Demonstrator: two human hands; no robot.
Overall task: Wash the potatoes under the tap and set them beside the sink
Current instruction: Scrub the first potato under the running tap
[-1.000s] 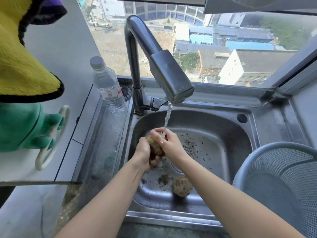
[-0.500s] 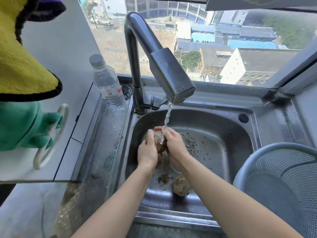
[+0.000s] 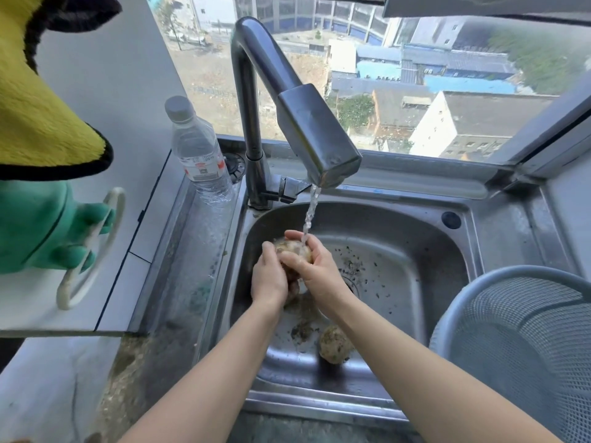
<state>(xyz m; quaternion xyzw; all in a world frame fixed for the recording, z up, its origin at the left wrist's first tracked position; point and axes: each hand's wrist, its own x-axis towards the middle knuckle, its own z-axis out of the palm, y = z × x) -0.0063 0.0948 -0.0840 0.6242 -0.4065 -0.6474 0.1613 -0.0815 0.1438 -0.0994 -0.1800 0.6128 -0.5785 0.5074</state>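
**A:** What are you holding under the tap (image 3: 297, 123)?

**B:** You are cupping a lumpy, brown-skinned potato (image 3: 292, 251) between both hands over the middle of the stainless steel sink (image 3: 415, 282). Your left hand (image 3: 268, 279) is closing on its left side and your right hand (image 3: 311, 266) is wrapping over its right and far side, so both hands are gripping it. A thin twisting stream of water (image 3: 310, 212) is falling from the boxy metal spout onto its top.

**A:** Which way is it lying?

**B:** It is looking roundish, with fingers covering much of it, so I cannot tell its long axis.

**A:** And the other one?

**B:** A second potato (image 3: 335, 343), rough and speckled with dirt, is sitting on the basin floor near the front wall, below your right forearm. Its long axis is running roughly front to back. Dark specks of grit are scattering around the drain (image 3: 350, 284).

**A:** Anything beside the sink?

**B:** A grey mesh colander (image 3: 518, 340) with a smooth rim is resting at the right. A clear ribbed plastic water bottle (image 3: 198, 155) is standing upright at the back left, just beside the tap base; its red and white label is too blurred to read.
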